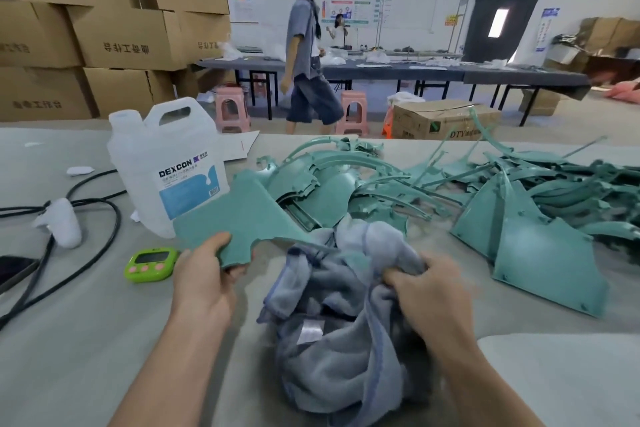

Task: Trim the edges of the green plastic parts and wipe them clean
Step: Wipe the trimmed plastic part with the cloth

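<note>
Near the table's front edge, the left hand (204,274) pinched a flat green plastic panel (239,218) by its near rim; stiff and light, it probably held best there. The right hand (427,291) clutched a soft, crumpled grey-blue cloth (343,319).

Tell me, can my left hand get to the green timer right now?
Likely yes: the green timer lies just beside the left hand with nothing between them. But its fingers are gripping a green plastic part, which would need setting down first.
</note>
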### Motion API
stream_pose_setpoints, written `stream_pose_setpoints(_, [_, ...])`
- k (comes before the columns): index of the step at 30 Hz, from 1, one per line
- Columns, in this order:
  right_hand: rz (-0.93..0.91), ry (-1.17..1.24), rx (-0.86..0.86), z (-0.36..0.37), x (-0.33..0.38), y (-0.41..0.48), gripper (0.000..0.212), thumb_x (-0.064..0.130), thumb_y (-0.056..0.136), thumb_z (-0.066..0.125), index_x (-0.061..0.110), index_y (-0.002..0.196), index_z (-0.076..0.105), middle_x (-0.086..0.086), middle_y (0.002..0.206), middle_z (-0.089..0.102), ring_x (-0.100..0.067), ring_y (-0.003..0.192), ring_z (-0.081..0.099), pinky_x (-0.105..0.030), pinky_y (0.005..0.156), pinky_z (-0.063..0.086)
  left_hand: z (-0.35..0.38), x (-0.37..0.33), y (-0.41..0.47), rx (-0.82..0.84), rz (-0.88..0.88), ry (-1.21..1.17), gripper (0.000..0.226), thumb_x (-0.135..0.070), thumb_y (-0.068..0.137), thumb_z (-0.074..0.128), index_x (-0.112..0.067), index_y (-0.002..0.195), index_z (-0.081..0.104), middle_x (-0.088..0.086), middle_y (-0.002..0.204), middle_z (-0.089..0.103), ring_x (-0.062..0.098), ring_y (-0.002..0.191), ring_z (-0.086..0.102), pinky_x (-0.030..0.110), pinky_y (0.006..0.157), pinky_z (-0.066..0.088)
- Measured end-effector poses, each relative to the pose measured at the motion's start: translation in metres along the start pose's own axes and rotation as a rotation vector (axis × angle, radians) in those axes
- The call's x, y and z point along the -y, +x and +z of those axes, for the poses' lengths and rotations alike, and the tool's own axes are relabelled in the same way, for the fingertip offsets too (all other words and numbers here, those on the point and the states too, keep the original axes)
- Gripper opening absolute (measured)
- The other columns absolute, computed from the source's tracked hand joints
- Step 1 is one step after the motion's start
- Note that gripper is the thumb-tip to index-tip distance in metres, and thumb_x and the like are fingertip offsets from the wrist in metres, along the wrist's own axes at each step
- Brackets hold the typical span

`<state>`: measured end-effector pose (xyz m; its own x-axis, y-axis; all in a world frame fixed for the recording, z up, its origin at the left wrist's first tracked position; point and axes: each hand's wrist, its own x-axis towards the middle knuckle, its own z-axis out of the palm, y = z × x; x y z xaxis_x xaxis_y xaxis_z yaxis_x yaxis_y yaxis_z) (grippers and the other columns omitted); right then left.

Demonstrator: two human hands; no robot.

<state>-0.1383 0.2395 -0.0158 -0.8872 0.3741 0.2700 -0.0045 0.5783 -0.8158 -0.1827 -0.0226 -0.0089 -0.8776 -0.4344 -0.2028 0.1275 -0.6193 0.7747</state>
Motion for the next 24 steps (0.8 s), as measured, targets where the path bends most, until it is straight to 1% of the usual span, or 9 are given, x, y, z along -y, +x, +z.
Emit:
stream_pose_setpoints(4, [0.197,0.743,0.018,-0.037,0.004,0.011,0.015,0.016,0.061,0.072,0.007,0.073,0.072,-0.017,0.067,0.067,-0.024,0.06,0.061,-0.037,0.058,0.05,-0.004,-0.001,-0.003,0.232,-0.112,0.256,0.018,0.0,0.092,0.059,-0.011,0.102,0.069,0.004,0.092,0.079,0.015,0.07,0.074,0.025,0.05,0.058])
stream_pose_setpoints(7, [0.199,0.939,0.133,-0.054,0.009,0.008,0.026,0.016,0.064,0.069,0.005,0.086,0.076,-0.024,0.078,0.071,-0.033,0.065,0.067,-0.039,0.056,0.056,0.002,0.012,-0.014,0.277,-0.043,0.586,0.013,0.001,0.086,0.064,-0.008,0.09,0.072,0.007,0.081,0.077,0.015,0.057,0.07,0.022,0.045,0.05])
stream_pose_setpoints(11, [-0.101,0.717,0.216,-0.032,0.025,-0.008,0.018,0.023,0.066,0.072,0.017,0.083,0.072,-0.004,0.081,0.071,-0.02,0.07,0.063,-0.034,0.064,0.05,0.014,0.042,-0.036,0.396,-0.095,0.701,0.012,0.001,0.077,0.062,-0.005,0.08,0.072,0.011,0.07,0.075,0.025,0.059,0.07,0.024,0.045,0.048])
stream_pose_setpoints(14, [-0.403,0.153,0.302,0.01,0.03,-0.022,0.042,0.044,0.071,0.075,0.037,0.111,0.065,0.021,0.12,0.059,0.002,0.107,0.058,-0.021,0.088,0.047,0.022,0.056,-0.042,0.379,-0.237,0.354,0.026,-0.014,0.101,0.045,-0.011,0.085,0.065,0.004,0.066,0.073,0.014,0.06,0.071,0.024,0.049,0.054])
stream_pose_setpoints(16, [-0.371,0.164,0.326,0.028,0.029,-0.023,0.063,0.047,0.075,0.078,0.042,0.131,0.05,0.022,0.13,0.054,-0.001,0.121,0.054,-0.027,0.1,0.047,0.021,0.054,-0.042,0.403,-0.321,0.149,0.033,-0.018,0.102,0.048,-0.009,0.08,0.07,0.01,0.068,0.069,0.012,0.059,0.07,0.021,0.053,0.054])
stream_pose_setpoints(18, [-0.289,0.281,0.329,0.033,0.023,-0.017,0.069,0.044,0.083,0.078,0.047,0.141,0.042,0.024,0.127,0.061,0.002,0.116,0.059,-0.023,0.095,0.05,0.028,0.045,-0.046,0.547,-0.429,0.064,0.025,-0.027,0.078,0.073,-0.005,0.091,0.074,0.019,0.09,0.066,0.023,0.086,0.07,0.027,0.078,0.053])
stream_pose_setpoints(20, [-0.244,0.276,0.321,0.032,0.016,-0.009,0.057,0.042,0.091,0.072,0.058,0.137,0.042,0.034,0.116,0.064,0.01,0.105,0.062,-0.012,0.084,0.05,0.025,0.042,-0.044,0.78,-0.492,-0.041,0.04,-0.023,0.078,0.064,0.002,0.108,0.07,0.023,0.11,0.065,0.035,0.108,0.065,0.037,0.097,0.048])
stream_pose_setpoints(22, [-0.246,0.195,0.276,0.032,0.012,-0.005,0.036,0.038,0.095,0.067,0.063,0.116,0.05,0.044,0.099,0.062,0.019,0.092,0.059,-0.005,0.07,0.045,0.024,0.041,-0.043,0.911,-0.477,-0.08,0.037,-0.017,0.072,0.072,0.005,0.102,0.074,0.023,0.102,0.072,0.036,0.1,0.069,0.038,0.091,0.055])
stream_pose_setpoints(24, [-0.208,0.15,0.199,0.034,0.009,-0.005,0.023,0.034,0.097,0.064,0.053,0.093,0.052,0.048,0.082,0.058,0.024,0.079,0.054,-0.001,0.062,0.038,0.018,0.045,-0.039,0.883,-0.458,-0.015,0.05,-0.014,0.044,0.086,0.001,0.092,0.077,0.019,0.091,0.074,0.033,0.086,0.071,0.036,0.08,0.059])
